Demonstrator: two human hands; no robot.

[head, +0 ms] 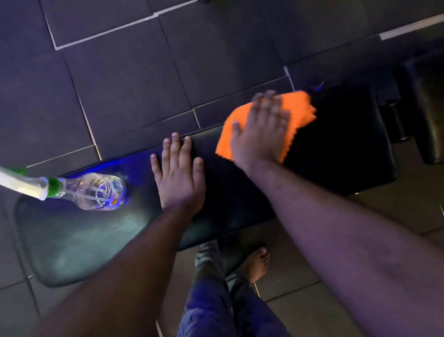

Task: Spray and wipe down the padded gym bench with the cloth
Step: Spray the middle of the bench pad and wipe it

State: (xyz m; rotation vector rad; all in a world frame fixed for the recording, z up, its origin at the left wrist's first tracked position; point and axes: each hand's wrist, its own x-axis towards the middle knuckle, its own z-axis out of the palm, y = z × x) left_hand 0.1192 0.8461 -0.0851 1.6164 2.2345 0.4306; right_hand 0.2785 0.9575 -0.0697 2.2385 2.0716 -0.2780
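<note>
Both arms reach up from the bottom. The left hand point(180, 176) lies flat mid-frame, fingers spread. The right hand point(262, 131) presses flat, right of centre.

spray bottle point(56, 187) nozzle cut off at left edge

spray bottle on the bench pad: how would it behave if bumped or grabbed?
The spray bottle looks clear and near empty, so probably light. It stands tall on a narrow base on the soft bench, with the trigger head overhanging, so a nudge would likely tip it. Smooth plastic, possibly slick if wet.
</note>
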